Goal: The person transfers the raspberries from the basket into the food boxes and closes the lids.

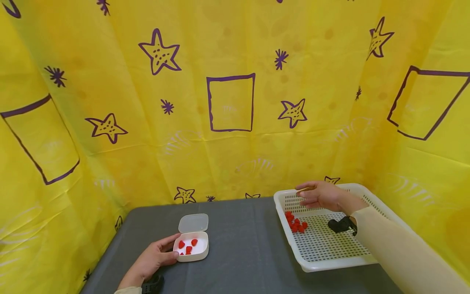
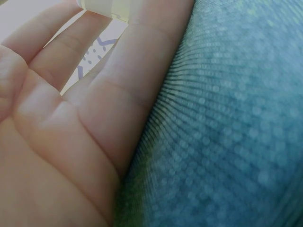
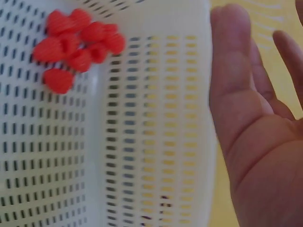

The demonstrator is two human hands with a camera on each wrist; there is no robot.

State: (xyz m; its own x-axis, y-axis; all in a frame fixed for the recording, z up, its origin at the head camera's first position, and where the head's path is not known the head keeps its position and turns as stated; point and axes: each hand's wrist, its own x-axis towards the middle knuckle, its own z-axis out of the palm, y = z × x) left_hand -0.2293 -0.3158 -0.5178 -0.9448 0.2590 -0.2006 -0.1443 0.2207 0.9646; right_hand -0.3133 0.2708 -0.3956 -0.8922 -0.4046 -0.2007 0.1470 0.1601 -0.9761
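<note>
A small white lidded box [image 1: 200,257] stands on the grey table, its lid [image 1: 193,223] flipped back. Several red raspberries [image 1: 189,250] lie inside. My left hand [image 1: 156,255] holds the box's left side, thumb at the front corner and fingers toward the back; in the left wrist view only a sliver of the box [image 2: 106,7] shows at the fingertips. On the right, my right hand [image 1: 323,195] hovers over the back of a white plastic basket [image 1: 327,267], with nothing in its fingers. A cluster of raspberries [image 3: 59,80] sits in one corner of the basket.
A yellow curtain [image 1: 231,163] printed with purple stars encloses the back and sides. The grey table [image 1: 238,245] stretches between box and basket. A black wrist strap [image 1: 339,224] on my right arm overlaps the basket in the head view.
</note>
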